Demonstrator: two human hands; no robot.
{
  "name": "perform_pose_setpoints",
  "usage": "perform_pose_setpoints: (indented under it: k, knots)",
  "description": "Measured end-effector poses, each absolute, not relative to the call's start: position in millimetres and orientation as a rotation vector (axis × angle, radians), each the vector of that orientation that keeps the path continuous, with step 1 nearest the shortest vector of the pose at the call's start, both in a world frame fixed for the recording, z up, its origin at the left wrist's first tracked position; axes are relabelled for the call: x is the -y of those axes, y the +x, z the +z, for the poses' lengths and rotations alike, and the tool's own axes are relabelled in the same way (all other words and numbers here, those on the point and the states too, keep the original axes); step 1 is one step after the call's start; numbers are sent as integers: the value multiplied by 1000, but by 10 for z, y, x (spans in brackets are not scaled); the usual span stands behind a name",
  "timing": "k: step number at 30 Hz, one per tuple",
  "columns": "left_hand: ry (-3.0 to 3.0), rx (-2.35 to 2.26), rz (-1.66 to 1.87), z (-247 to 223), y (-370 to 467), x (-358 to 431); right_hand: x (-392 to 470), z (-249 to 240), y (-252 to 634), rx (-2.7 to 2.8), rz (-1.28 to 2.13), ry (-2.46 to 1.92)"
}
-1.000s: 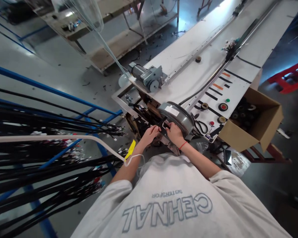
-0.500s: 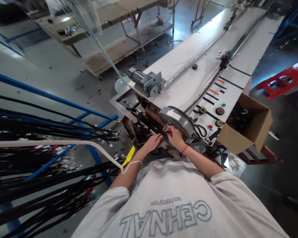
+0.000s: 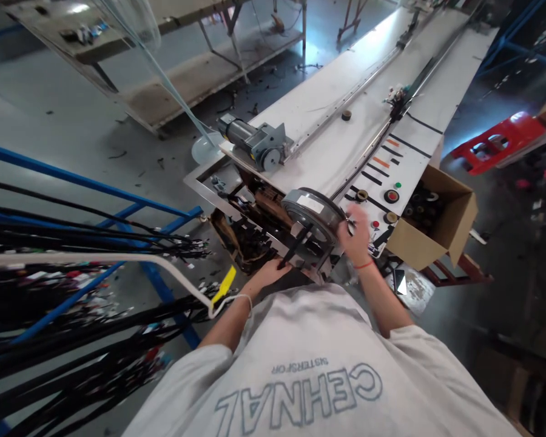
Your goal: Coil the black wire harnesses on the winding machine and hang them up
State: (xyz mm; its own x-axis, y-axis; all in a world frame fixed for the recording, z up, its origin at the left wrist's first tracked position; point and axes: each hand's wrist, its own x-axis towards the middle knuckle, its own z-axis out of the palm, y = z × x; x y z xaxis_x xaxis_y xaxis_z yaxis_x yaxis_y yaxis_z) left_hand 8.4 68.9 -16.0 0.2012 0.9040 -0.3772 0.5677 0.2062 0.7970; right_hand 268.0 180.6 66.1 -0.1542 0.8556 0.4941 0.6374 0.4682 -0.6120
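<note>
My left hand (image 3: 272, 272) is closed on a black strip-like cable (image 3: 294, 247), which slants up from the fingers to the round grey wheel (image 3: 300, 212) at the near end of the board. Whether the cable is fastened to the wheel cannot be made out. My right hand (image 3: 355, 235) is off the cable, at the right side of the wheel over the board's near corner. Motion smears its fingers, so what they touch is unclear. A red button (image 3: 375, 224) and a roll of tape (image 3: 361, 195) lie close to that hand.
A long white board (image 3: 318, 145) stretches away, carrying a motor (image 3: 250, 141). An open cardboard box (image 3: 418, 246) holding dark rolls stands at the right. A phone (image 3: 400, 281) lies below it. Bundles of black cables (image 3: 95, 325) hang on a blue frame (image 3: 95, 189) at the left.
My right hand has left the cable beside my left hand and swung right and up past the wheel. My left hand keeps hold of the cable, slightly lower and to the left.
</note>
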Motion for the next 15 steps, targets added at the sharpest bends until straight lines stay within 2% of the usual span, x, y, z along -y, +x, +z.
perform_pose_setpoints:
  k: [2, 5, 8, 15]
  knots:
    - [1473, -1486, 397, -298, 39, -610, -1988, 505, 3236, 1389, 241, -1871]
    - [1463, -1540, 434, -337, 9, -480, -2203, 172, 3770, 917, 550, -2345]
    - [1395, -1591, 518, -216, 20, -350, -2245, -65, 3871, 797, 675, -2435]
    - [1341, -1724, 661, 8, 82, -206, -2198, -96, 3712, 774, 521, -2487]
